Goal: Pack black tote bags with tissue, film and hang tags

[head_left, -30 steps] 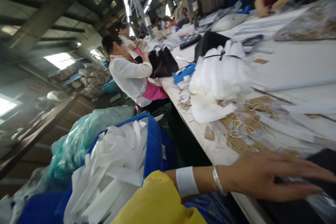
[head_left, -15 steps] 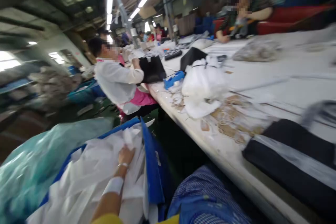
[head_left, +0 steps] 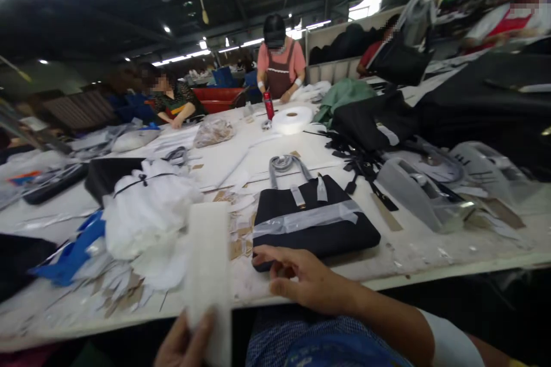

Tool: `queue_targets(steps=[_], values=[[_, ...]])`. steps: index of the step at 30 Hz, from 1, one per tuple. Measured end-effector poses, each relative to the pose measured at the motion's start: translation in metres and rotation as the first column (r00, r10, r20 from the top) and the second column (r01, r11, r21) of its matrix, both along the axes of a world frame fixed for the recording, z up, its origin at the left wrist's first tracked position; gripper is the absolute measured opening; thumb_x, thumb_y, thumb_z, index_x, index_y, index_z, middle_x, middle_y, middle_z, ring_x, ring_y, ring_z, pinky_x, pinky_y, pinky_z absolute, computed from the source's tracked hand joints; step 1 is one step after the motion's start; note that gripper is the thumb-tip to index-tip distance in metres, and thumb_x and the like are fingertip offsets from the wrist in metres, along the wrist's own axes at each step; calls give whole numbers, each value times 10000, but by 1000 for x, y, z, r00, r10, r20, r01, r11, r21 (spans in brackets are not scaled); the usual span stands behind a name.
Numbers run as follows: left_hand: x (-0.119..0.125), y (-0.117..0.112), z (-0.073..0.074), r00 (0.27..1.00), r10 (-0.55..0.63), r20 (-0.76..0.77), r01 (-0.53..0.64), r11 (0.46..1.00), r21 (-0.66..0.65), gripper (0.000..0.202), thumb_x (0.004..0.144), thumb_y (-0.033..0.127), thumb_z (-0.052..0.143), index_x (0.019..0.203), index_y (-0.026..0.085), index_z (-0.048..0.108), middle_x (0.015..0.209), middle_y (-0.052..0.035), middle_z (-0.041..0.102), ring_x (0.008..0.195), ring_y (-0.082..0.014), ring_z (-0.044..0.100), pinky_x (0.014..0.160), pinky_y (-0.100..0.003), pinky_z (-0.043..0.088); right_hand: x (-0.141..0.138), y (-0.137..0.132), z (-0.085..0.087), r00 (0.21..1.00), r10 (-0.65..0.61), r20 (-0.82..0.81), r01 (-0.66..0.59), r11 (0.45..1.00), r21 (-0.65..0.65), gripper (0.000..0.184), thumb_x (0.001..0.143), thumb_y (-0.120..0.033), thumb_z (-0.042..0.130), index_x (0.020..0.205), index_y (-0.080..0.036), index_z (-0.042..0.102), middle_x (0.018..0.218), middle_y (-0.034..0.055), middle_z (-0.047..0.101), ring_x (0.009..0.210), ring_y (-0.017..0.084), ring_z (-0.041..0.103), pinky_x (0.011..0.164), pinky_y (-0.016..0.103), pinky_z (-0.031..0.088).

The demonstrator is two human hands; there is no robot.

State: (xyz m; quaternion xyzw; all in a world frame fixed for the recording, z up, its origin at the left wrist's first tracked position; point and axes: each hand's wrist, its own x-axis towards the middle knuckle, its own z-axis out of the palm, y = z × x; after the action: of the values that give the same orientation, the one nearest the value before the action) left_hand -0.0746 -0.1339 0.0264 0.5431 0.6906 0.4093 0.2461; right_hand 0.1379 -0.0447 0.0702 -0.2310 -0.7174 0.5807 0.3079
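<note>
The strip (head_left: 209, 269) at lower centre is white; the bag (head_left: 321, 245) to its right is black, banded with pale grey tape (head_left: 310, 219). At left, the bundle (head_left: 144, 215) is white, its tie (head_left: 144, 179) black, and the dispenser (head_left: 77, 252) blue. Bottom-centre cloth (head_left: 272, 337) is blue-and-white check. At upper centre, the bottle (head_left: 268, 106) is red.

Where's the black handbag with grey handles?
In the head view, the black handbag lies on the table, right of centre, the right hand at its near left corner.
</note>
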Motion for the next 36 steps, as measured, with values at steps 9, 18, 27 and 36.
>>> queue_targets(steps=[9,18,27,36], values=[[116,202,62,538,-798,-273,826,563,-20,282,975,306,464,1193,238,630,1154,-56,689,1048,-176,641,929,-332,522,156,70,-18,618,-782,83,778,592,-210,402,851,-527,623,1065,-191,673,988,85,733,936,283,678,813,412,580],[207,388,15,-273,-803,-530,932,-86,-351,517,861,483,615,1308,232,544,1297,-106,614,1220,-257,553,1088,-450,378,221,142,-48,365,-930,37,906,346,-246,277,868,-456,619,1079,-277,605,1020,59,718,890,275,687,761,430,586],[189,384,-2,-156,-820,-551,986,-96,-137,198,888,388,625,960,204,618,911,-8,690,894,-134,625,1073,-364,358,192,192,-60,320,-937,140,947,319,-31,349,929,-488,528,1144,-214,554,865,36,689,737,203,651,637,306,511],[177,373,11,-92,-699,-709,995,-94,-37,116,955,236,520,978,221,632,908,16,712,859,-116,629,1023,-331,408,178,216,-52,650,-657,382,651,741,168,170,957,-332,519,991,-171,562,720,0,626,644,150,564,604,248,368]])
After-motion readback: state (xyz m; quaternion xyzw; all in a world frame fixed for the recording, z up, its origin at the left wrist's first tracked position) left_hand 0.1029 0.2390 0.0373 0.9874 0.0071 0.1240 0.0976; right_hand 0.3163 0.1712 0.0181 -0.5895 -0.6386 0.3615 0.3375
